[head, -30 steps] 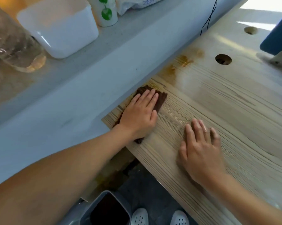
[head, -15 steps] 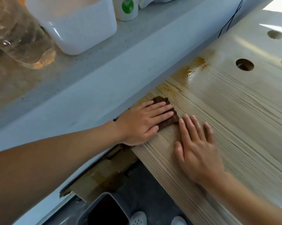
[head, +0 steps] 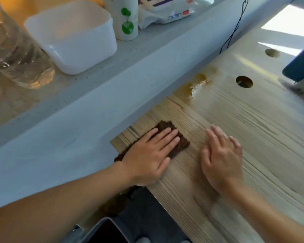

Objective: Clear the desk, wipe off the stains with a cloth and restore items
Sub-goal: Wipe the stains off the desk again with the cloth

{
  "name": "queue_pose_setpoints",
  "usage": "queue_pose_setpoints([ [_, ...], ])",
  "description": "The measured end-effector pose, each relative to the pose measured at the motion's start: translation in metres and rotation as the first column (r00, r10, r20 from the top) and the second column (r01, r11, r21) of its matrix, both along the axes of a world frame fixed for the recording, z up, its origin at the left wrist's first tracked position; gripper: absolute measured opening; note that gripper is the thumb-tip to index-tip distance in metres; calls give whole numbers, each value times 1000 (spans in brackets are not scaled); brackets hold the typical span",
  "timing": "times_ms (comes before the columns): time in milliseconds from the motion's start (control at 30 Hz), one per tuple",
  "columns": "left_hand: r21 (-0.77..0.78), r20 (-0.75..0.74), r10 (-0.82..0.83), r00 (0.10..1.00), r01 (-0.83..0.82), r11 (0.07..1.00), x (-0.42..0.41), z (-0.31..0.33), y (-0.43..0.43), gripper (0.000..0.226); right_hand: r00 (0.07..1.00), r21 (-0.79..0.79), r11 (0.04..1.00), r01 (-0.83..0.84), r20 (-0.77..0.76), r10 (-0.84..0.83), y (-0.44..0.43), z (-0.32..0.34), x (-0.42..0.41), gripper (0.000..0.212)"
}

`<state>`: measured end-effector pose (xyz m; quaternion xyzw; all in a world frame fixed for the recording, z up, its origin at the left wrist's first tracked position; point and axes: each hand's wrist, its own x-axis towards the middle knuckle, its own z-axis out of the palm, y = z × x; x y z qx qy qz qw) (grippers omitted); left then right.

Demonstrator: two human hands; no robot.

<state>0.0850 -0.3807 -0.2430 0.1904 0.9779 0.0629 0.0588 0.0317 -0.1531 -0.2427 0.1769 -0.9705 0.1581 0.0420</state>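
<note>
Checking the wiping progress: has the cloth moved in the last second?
Yes. The cloth under the left hand has slid away from the desk's wall-side edge, toward the person.

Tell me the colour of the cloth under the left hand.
Dark brown; the cloth shows best in the head view.

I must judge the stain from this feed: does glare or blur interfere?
Head view: sunlight blows out the desk's far right corner, and a sheen sits beside the brown stain, which reads clearly; the right hand is blurred, the left hand and cloth are sharp.
</note>
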Motion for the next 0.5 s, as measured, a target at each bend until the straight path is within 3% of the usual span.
queue_pose_setpoints([
  [133,53,5,-19,1000,19,998,-10,1,-4,58,991,222,975,16,124,-45,27,-9,-27,72],
  [500,51,29,277,960,-279,959,-150,-8,4,64,994,229,973,38,90,-60,26,-15,-26,67],
])
